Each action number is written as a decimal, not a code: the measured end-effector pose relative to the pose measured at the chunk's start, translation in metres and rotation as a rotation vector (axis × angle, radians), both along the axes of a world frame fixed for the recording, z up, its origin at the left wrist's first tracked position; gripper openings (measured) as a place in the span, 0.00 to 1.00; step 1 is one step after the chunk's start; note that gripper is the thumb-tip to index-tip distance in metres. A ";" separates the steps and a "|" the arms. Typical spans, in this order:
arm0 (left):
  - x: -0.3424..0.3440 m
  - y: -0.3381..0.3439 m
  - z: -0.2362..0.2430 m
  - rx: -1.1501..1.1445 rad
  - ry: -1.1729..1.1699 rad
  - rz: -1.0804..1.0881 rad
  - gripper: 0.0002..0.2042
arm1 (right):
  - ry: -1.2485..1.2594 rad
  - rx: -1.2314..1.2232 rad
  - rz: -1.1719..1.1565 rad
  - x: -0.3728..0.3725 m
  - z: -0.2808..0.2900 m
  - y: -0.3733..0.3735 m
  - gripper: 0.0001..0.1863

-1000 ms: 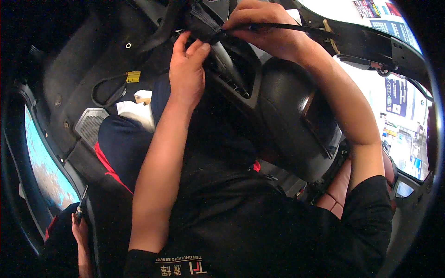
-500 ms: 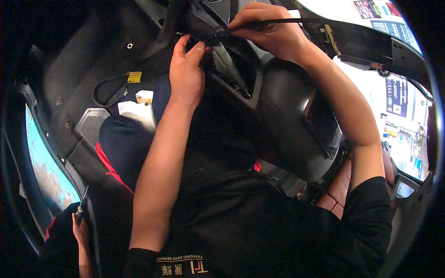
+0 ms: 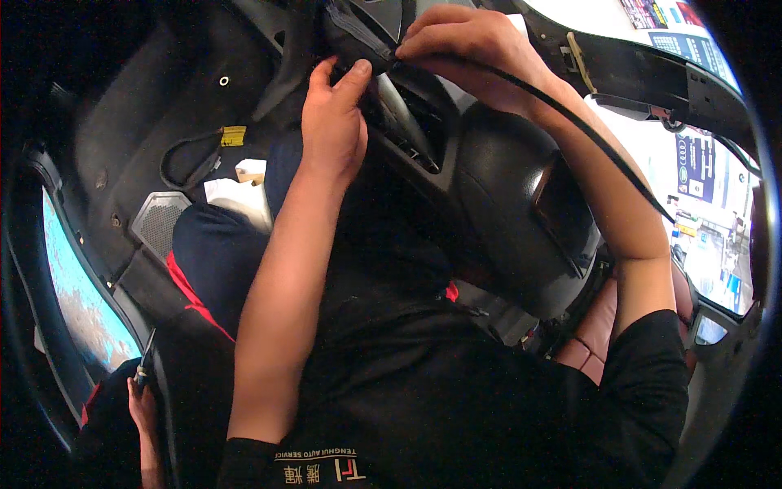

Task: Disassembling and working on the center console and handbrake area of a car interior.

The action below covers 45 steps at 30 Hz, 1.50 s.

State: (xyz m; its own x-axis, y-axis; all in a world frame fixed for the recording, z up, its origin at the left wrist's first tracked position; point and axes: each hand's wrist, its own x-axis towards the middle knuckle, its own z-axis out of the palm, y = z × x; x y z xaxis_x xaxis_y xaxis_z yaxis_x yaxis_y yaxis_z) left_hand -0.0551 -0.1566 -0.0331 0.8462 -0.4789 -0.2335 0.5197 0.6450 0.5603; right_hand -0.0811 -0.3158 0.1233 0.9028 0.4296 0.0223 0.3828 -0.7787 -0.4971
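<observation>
Evidently, right fingers [image 3: 417, 44] pinch black strip [image 3: 580, 121]; left fingers [image 3: 355, 81] grasp dark bundle [image 3: 357, 39] at edge

There are three hands: the person's left hand [image 3: 334, 122], right hand [image 3: 481, 53] and another person's hand [image 3: 141, 405]. There is one black strip [image 3: 570, 114], one yellow tag [image 3: 233, 136], one white ring [image 3: 224, 81].

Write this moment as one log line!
left hand: at dark bundle | right hand: pinching black strip | strip: runs in front of right forearm
</observation>
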 end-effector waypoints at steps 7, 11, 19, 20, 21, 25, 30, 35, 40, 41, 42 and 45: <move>-0.004 0.006 -0.012 -0.087 -0.070 -0.047 0.33 | 0.070 0.134 -0.191 0.008 -0.011 -0.003 0.06; -0.012 0.005 -0.002 0.175 -0.160 0.008 0.35 | 0.074 0.109 -0.195 0.014 -0.013 0.001 0.06; -0.017 -0.007 0.004 0.263 -0.185 0.169 0.30 | -0.055 -0.036 -0.016 0.022 -0.021 0.004 0.07; -0.016 -0.007 0.002 0.264 -0.185 0.170 0.30 | -0.065 -0.067 -0.025 0.023 -0.022 0.003 0.08; -0.015 -0.005 -0.001 0.225 -0.172 0.145 0.29 | -0.076 -0.099 -0.034 0.023 -0.022 0.001 0.08; -0.003 0.002 -0.017 -0.003 -0.120 0.086 0.28 | -0.090 0.034 -0.031 0.021 -0.027 -0.003 0.08; -0.008 -0.001 -0.014 0.310 -0.275 0.162 0.23 | -0.105 0.030 -0.114 0.018 -0.030 0.003 0.09; -0.013 0.002 -0.004 0.938 -0.607 0.355 0.14 | 0.048 0.046 -0.251 0.020 -0.021 0.012 0.08; -0.012 -0.007 -0.005 1.123 -0.659 0.395 0.13 | 0.182 0.069 -0.318 0.025 -0.013 0.018 0.09; -0.009 -0.008 -0.012 1.127 -0.659 0.396 0.13 | 0.177 0.030 -0.305 0.027 -0.012 0.018 0.09; -0.005 -0.008 -0.020 1.142 -0.727 0.437 0.12 | 0.172 -0.009 -0.292 0.029 -0.012 0.018 0.09; -0.002 -0.006 -0.023 1.172 -0.834 0.453 0.11 | 0.241 0.102 -0.245 0.032 -0.022 0.007 0.08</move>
